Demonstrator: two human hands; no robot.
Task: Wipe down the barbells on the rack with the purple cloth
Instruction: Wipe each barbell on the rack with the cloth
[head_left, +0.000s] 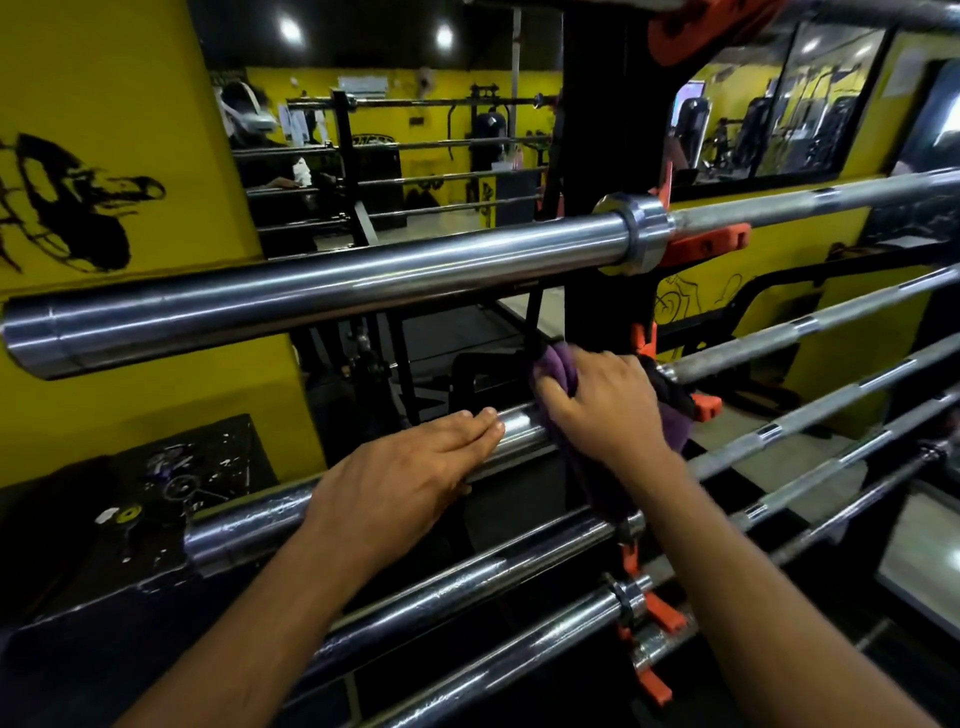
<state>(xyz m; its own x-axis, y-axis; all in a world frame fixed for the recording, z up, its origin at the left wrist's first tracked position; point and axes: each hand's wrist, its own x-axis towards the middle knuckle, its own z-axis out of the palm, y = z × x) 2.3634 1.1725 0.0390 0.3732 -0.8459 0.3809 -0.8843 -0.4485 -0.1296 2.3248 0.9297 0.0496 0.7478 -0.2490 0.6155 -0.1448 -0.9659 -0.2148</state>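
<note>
Yellow gym wall (104, 93), crumpled purple cloth (714, 371) on chrome barbell (519, 423)

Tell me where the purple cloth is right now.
In the head view, just right of centre: the purple cloth is bunched under the right hand against a barbell sleeve, beside the left hand.

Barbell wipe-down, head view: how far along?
Done: can't tell; no bar shows clear wipe marks. In hand: right hand presses the purple cloth on the second bar's sleeve near the black upright; left hand lies flat on that sleeve. Left: apparently the top bar and the lower bars.
</note>
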